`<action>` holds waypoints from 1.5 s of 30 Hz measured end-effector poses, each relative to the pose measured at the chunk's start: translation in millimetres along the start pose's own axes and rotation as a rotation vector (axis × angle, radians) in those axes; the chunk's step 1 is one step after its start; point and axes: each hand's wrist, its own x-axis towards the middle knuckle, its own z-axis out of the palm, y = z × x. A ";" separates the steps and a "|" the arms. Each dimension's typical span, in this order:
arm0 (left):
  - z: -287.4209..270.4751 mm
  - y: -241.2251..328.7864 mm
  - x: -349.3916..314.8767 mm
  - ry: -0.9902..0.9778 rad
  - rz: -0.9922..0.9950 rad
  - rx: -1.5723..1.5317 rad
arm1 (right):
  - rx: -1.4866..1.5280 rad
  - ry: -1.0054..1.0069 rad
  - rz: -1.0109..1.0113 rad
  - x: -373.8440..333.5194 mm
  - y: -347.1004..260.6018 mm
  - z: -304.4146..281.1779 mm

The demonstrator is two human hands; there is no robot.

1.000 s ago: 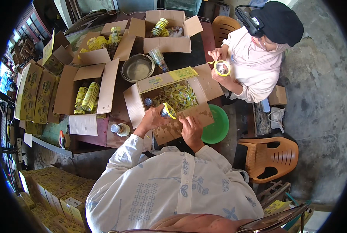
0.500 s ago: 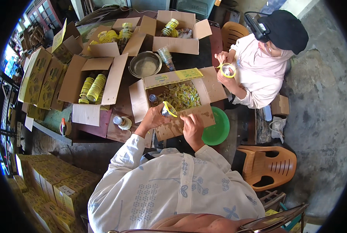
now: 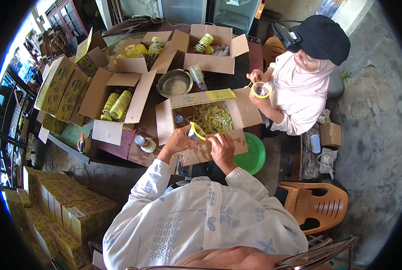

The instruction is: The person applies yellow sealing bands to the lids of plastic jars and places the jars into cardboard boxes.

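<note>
Leaning rightward, cup [image 3: 195, 132] in left hand [image 3: 179, 139]

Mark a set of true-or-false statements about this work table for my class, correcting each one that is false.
1. The left hand holds a clear cup with a yellow rim. True.
2. The green basin is to the left of the box of yellow scraps. False: it is to the right.
3. A metal bowl sits beside a stack of clear cups. True.
4. The co-worker is holding a bottle. False: the co-worker holds a yellow-rimmed cup.
5. The chair at the lower right is blue. False: it is orange-brown.
</note>
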 end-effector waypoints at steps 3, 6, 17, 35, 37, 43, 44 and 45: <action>5.3 -1.1 -0.1 -0.081 -0.060 -0.082 | -0.025 0.011 -0.017 -6.9 4.6 1.1; 6.2 7.5 -2.2 -0.197 -0.235 -0.405 | 0.009 0.037 0.030 -12.4 6.9 8.8; 9.1 -2.1 7.3 -0.159 -0.173 -0.309 | 0.506 0.052 0.377 -16.3 36.6 25.4; 18.2 -35.1 28.4 -0.194 -0.218 -0.502 | 0.544 0.027 0.470 -10.6 52.2 38.6; 17.7 -45.7 28.8 -0.204 -0.163 -0.372 | 0.551 0.009 0.466 -9.8 51.8 34.8; 17.4 -36.0 29.3 -0.125 -0.027 -0.016 | 0.209 0.022 0.240 -8.9 43.8 24.8; 21.5 -39.4 26.5 -0.061 -0.021 -0.065 | 0.197 0.015 0.214 -9.0 42.2 25.7; 26.2 -34.7 25.7 -0.068 -0.020 -0.060 | 0.181 0.009 0.187 -8.8 42.0 26.1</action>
